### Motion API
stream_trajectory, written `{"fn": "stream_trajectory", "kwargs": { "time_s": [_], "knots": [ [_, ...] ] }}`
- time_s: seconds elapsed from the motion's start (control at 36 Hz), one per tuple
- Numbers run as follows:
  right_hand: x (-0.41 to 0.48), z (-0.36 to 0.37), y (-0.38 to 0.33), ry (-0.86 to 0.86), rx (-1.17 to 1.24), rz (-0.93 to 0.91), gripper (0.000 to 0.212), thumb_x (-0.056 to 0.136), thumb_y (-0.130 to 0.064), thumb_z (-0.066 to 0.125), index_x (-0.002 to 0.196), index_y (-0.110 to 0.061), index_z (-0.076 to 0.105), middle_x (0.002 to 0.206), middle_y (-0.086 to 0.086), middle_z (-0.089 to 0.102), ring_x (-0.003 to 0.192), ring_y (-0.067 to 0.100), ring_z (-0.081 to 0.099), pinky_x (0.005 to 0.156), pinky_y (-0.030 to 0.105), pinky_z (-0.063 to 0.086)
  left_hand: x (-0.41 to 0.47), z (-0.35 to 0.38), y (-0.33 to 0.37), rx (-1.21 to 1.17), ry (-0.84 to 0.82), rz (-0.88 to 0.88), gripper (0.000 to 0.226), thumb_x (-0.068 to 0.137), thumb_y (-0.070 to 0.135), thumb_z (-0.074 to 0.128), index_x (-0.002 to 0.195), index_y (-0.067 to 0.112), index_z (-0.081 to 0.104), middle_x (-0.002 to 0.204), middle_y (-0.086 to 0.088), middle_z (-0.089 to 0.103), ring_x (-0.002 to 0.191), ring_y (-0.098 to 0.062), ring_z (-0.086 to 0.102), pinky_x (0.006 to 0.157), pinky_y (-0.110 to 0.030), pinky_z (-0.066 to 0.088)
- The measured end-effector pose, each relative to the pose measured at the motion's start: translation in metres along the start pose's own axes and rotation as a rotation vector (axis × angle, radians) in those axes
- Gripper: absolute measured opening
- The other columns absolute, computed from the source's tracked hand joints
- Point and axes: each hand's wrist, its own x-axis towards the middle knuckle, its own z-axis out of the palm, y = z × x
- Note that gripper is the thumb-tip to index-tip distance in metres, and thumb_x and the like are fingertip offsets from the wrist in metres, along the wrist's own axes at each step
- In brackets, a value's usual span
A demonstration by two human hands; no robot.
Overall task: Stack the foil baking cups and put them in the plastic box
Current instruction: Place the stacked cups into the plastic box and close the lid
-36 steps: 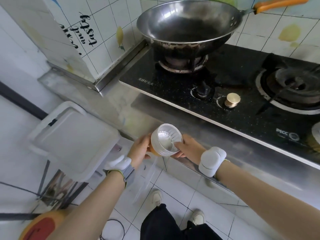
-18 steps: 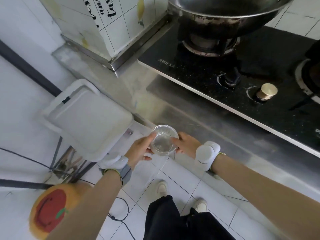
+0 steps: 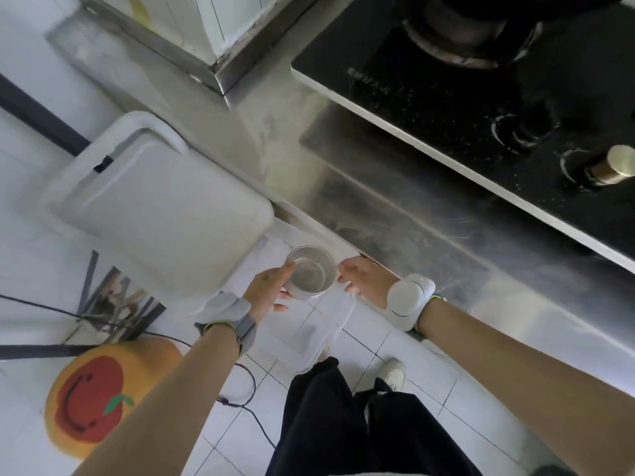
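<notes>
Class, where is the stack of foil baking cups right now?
In the head view, the stack of foil baking cups sits low-centre, held by the left hand, with the right hand beside it, above the clear plastic box.

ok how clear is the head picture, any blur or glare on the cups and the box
Head view: soft all over, likely motion blur. The foil cups show a readable rim, with little glare. The clear plastic box below them is faint and see-through against the pale floor tiles. The steel counter carries hazy reflections, and straight edges bend from the wide lens.
</notes>
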Motion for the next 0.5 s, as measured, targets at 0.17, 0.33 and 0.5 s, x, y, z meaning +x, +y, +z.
{"fn": "stream_trajectory", "kwargs": {
  "time_s": [0.17, 0.33, 0.5],
  "knots": [
    [0.016, 0.009, 0.010, 0.010, 0.034, 0.069, 0.036, 0.097, -0.029, 0.039, 0.126, -0.011, 0.046, 0.125, 0.012, 0.060, 0.092, 0.018, 0.054, 0.079, 0.025, 0.040, 0.029, 0.004, -0.015, -0.021, -0.061, -0.133, 0.050, 0.092, 0.037, 0.051, 0.126, 0.000, 0.050, 0.099, -0.009, 0.055, 0.104, -0.026, 0.057, 0.063, -0.027, 0.047],
    [0.027, 0.012, 0.018, 0.013, 0.017, 0.118, 0.037, 0.097, -0.028, 0.038, 0.129, -0.010, 0.044, 0.125, 0.011, 0.060, 0.111, 0.027, 0.059, 0.087, 0.030, 0.041, 0.056, 0.014, -0.027, -0.004, -0.095, -0.210, 0.034, 0.095, 0.032, 0.048, 0.113, 0.005, 0.053, 0.089, -0.006, 0.056, 0.118, -0.031, 0.054, 0.084, -0.037, 0.045],
    [0.031, 0.011, 0.024, 0.041, 0.023, 0.136, 0.037, 0.097, -0.026, 0.038, 0.128, -0.007, 0.047, 0.126, 0.012, 0.060, 0.112, 0.029, 0.059, 0.070, 0.022, 0.040, 0.068, 0.029, -0.034, 0.016, -0.063, -0.208, 0.039, 0.096, 0.027, 0.047, 0.123, 0.000, 0.051, 0.105, -0.012, 0.053, 0.122, -0.038, 0.052, 0.092, -0.045, 0.046]
  ]
}}
